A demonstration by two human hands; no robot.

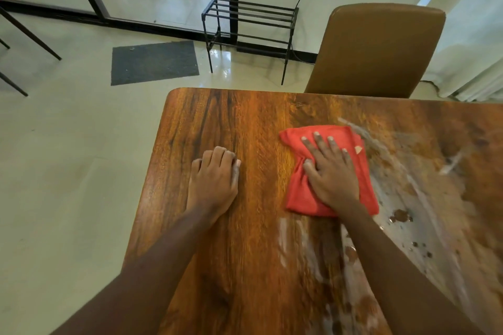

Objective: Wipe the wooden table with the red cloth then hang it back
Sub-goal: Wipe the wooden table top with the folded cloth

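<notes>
A red cloth point(299, 190) lies folded on the wooden table point(245, 122), right of the middle. My right hand point(330, 171) presses flat on top of it, fingers spread toward the far edge. My left hand point(215, 182) rests on the bare wood to the left, fingers curled under, holding nothing. Wet, whitish streaks and dark droplets point(402, 216) cover the table surface to the right of and below the cloth.
A brown padded chair point(378, 49) stands at the table's far edge. A black metal rack point(249, 24) stands on the tiled floor by a glass partition, with a dark floor mat point(153, 62) to its left. Chair legs point(30, 35) show at far left.
</notes>
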